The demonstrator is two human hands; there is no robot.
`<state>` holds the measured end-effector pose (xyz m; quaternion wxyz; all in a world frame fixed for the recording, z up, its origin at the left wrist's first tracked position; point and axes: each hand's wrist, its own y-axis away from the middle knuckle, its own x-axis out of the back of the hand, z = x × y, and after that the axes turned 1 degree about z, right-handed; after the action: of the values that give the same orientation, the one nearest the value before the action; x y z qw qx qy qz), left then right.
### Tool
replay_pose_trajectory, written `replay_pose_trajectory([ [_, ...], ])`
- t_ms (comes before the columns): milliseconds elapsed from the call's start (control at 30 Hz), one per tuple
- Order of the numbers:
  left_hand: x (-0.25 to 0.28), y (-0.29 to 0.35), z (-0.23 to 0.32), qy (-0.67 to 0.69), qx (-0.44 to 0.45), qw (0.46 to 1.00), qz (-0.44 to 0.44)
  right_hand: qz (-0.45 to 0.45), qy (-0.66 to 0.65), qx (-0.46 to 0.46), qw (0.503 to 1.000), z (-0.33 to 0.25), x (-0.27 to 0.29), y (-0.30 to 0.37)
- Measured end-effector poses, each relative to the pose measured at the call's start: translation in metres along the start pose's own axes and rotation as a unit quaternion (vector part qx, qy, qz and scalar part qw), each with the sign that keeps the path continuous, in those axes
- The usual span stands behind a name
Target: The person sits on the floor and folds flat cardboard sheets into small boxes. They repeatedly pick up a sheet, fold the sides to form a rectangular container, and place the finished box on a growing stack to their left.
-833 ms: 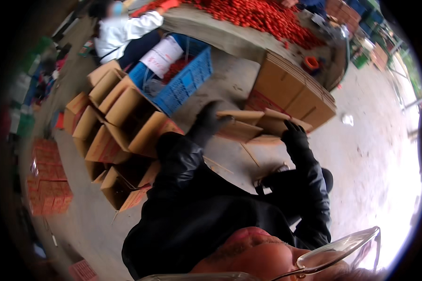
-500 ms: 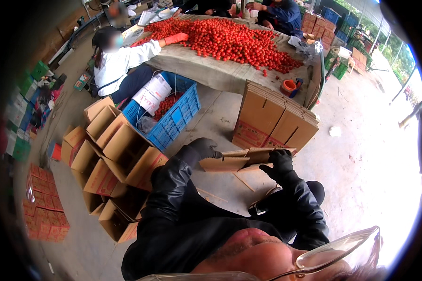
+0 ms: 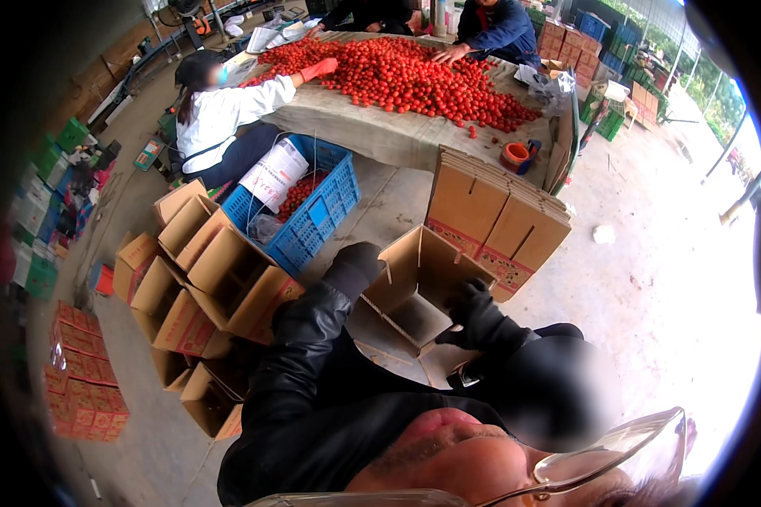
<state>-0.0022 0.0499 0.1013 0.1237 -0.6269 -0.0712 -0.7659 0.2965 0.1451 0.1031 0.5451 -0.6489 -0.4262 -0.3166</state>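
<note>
Between my hands a cardboard box (image 3: 448, 264) stands squared out into an open-topped shape, and the floor shows through its lower end. My left hand (image 3: 357, 265), in a dark glove, grips the box's left side; its fingertips are partly hidden by the cardboard. At the right side my right hand (image 3: 473, 316), gloved too, has its fingers curled at the box's edge. Just beyond the box stands a stack of flat folded cartons (image 3: 499, 215), upright on the floor. To my left are several opened cartons (image 3: 220, 270) piled on their sides, openings toward me.
A blue crate (image 3: 325, 207) with small red tomatoes stands beyond the opened cartons. Past it, a cloth-covered table (image 3: 380, 139) bears a heap of tomatoes (image 3: 414, 80), with people around it. An orange cup (image 3: 516, 155) sits near its right end. Printed cartons (image 3: 84, 372) are stacked far left.
The flat folded carton in my hands has been opened into a box. My right hand has moved down and left along it. A person across the table has reached toward the tomatoes.
</note>
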Motion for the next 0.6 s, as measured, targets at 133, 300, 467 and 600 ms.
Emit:
replay_pose_trajectory([
  [133, -0.003, 0.001, 0.012, 0.001, 0.038, 0.999, -0.004, 0.013, -0.026, 0.059, 0.998, -0.009, -0.003, -0.015],
  [300, -0.022, -0.002, 0.003, 0.019, 0.033, 0.999, 0.025, -0.078, 0.001, 0.003, 0.997, 0.015, -0.030, -0.012],
  [467, -0.044, -0.012, -0.015, 0.021, 0.037, 0.999, -0.004, -0.053, -0.026, 0.016, 0.998, 0.016, -0.026, -0.018],
  [600, -0.029, -0.017, 0.012, 0.026, 0.027, 0.997, -0.061, -0.109, -0.024, -0.051, 0.992, 0.033, -0.031, -0.007],
])
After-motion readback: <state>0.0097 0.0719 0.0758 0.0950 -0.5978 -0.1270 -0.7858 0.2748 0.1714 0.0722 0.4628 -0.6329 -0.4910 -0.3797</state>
